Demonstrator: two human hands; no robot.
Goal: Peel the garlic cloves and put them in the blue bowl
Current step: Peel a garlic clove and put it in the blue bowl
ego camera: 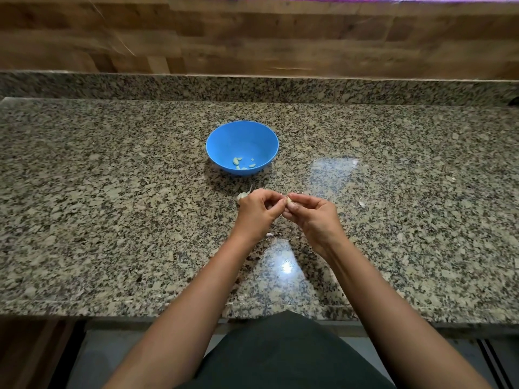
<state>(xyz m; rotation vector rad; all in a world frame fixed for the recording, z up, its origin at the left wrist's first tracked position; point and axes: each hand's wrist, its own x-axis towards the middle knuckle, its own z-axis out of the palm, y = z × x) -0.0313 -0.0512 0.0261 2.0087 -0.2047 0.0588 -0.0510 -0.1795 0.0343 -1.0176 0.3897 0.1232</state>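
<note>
Both hands work one garlic clove (289,201) above the granite worktop (112,220), near the blue bowl (224,136): right hand (311,217) pinches it, left hand (257,210) picks at its skin. Best to keep the right grip firm while stripping, then drop the clove beside the peeled cloves (243,163) in the bowl.

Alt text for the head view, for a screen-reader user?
The left hand and right hand pinch a garlic clove between them above a speckled granite counter. Beyond them sits a blue bowl holding a few peeled cloves; a garlic piece lies half hidden behind the left hand, and a skin scrap lies to the right.
</note>
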